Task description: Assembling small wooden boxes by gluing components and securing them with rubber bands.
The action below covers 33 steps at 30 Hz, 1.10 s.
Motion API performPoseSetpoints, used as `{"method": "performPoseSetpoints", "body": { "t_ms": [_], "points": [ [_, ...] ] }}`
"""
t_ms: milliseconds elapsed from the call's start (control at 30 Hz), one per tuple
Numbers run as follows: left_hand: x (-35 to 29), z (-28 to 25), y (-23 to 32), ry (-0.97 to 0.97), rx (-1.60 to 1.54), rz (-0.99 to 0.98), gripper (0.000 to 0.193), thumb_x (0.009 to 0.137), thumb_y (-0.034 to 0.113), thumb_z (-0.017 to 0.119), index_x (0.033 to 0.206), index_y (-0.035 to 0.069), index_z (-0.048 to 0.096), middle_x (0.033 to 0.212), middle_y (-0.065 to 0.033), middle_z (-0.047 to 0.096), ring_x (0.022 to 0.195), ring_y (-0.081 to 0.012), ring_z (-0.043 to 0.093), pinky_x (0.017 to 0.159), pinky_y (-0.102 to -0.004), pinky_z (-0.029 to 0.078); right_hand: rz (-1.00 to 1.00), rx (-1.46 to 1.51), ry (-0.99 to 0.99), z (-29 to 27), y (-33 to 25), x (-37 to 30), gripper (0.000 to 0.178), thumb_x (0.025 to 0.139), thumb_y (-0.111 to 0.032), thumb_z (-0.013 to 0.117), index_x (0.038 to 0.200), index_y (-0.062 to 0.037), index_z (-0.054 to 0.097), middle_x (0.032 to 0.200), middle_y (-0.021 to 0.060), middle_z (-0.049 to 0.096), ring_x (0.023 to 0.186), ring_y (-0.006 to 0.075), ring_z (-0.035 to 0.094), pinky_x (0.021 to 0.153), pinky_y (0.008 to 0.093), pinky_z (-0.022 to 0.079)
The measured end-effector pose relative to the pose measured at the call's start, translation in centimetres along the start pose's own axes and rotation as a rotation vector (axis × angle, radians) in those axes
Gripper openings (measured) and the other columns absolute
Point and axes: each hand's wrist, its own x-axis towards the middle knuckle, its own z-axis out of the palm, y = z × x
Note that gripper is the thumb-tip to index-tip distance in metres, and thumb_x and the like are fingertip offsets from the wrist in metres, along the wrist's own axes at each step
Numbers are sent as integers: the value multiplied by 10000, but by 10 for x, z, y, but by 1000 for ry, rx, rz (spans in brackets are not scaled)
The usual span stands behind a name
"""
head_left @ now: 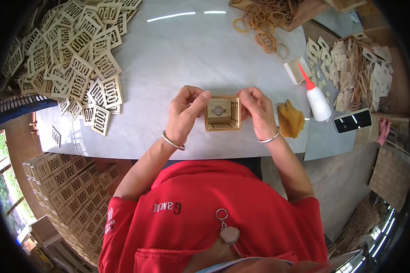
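Over the near middle of the table is a small wooden box (pixel 222 128), its open side facing up toward me. Slots are cut through at least its right and near walls, and a round grey shape shows inside, toward the far part. My left hand (pixel 185 111) grips the box's left edge, thumb toward the far left corner. On the opposite side, my right hand (pixel 258 111) has its fingers curled at the right wall, its fingertips partly hidden. Just right of that hand lies a brownish-yellow cloth or sheet (pixel 291 119).
Slotted wooden panels (pixel 77 50) are heaped at far left. A white glue bottle with red nozzle (pixel 319 104), a phone (pixel 352 120) and wood pieces (pixel 364 68) lie right. Rubber bands (pixel 266 22) sit at the back. Stacked slotted boxes (pixel 68 191) stand lower left.
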Motion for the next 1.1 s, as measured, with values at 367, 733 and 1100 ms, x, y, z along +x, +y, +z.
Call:
{"method": "performPoseSetpoints", "body": {
  "t_ms": [367,733,1100],
  "points": [
    [11,-7,-20,-56,47,221,229,850,186,649,883,4,513,781,-37,551,621,-75,473,561,-236,418,-117,-149,-18,5,-2,3,213,876,-220,645,908,-20,580,742,5,579,609,42,512,498,197,420],
    [-13,-16,-10,-53,406,506,429,790,236,721,1125,-1,597,1085,-147,602,943,-255,582,843,-350,464,-1126,-1304,36,32,-25,13,155,729,-209,722,790,-106,623,682,-24,579,758,147,562,778,351,394],
    [-10,-18,-11,-94,479,653,400,818,199,690,1145,-5,583,1075,-155,603,996,-297,587,868,-358,466,-1061,-1314,41,33,-22,13,153,741,-211,710,760,-104,602,696,-12,569,757,164,557,756,353,385]
  ]
}}
